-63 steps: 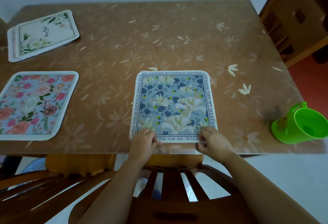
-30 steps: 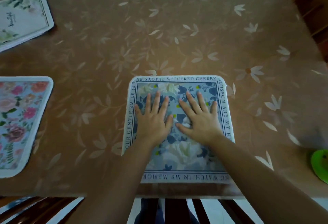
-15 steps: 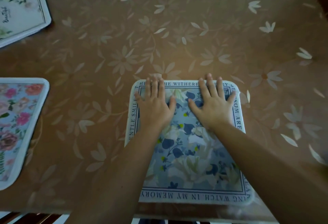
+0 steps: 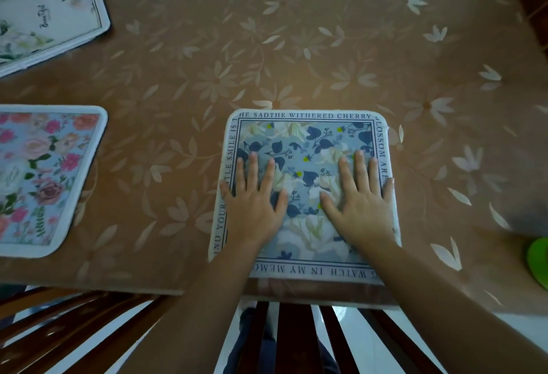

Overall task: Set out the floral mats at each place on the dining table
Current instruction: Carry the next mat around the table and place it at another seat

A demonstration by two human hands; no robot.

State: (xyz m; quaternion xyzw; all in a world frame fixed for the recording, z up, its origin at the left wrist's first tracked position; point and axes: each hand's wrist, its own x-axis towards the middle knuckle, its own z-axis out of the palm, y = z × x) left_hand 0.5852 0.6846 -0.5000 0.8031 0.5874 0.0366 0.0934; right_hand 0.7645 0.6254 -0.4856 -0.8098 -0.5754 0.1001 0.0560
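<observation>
Both hands flat, palms down, left hand (image 4: 254, 207) and right hand (image 4: 362, 206) side by side, fingers straight and spread

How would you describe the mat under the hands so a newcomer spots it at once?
On the brown flowered dining table, find the near edge. The blue mat lies there under the left hand and right hand. Unlike the pink rose mat at left, it has navy leaves and a lettered border.

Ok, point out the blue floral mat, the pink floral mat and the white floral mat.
blue floral mat (image 4: 308, 139), head view, far part of its printed centre.
pink floral mat (image 4: 44, 178), head view, middle of its visible part.
white floral mat (image 4: 59, 17), head view, pale face near the lettering.
</observation>
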